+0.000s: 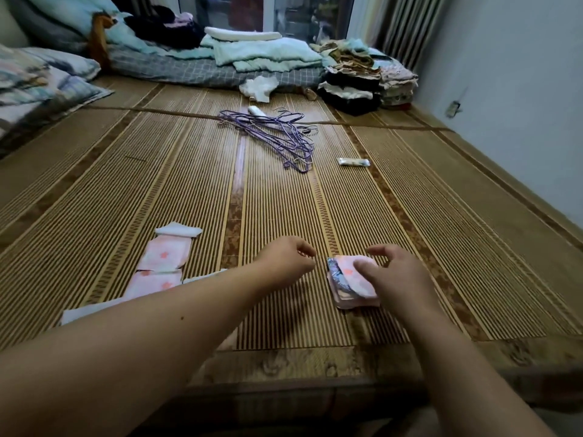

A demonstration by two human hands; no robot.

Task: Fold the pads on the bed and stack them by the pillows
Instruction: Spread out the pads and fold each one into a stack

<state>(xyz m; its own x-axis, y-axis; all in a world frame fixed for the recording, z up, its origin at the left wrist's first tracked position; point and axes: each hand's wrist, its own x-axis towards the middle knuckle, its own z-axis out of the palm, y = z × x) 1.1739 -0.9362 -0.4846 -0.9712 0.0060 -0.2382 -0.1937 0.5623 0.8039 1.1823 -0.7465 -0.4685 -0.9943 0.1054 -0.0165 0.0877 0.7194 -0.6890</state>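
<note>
Your left hand [288, 255] hovers loosely curled and empty over the woven bamboo bed mat [410, 216], while your right hand [399, 272] rests with spread fingers on the small folded stack of pink flower-print pads [345, 287]. Further left, the unfolded pink pads [164, 263] lie flat, well apart from the patterned pillows [41, 80]. Press the stack square so it won't spring open, then reach left.

You're working in dim, bluish light from the far window [293, 14]; wide-angle bending curves the edges, and your forearms cast soft shadows.
</note>
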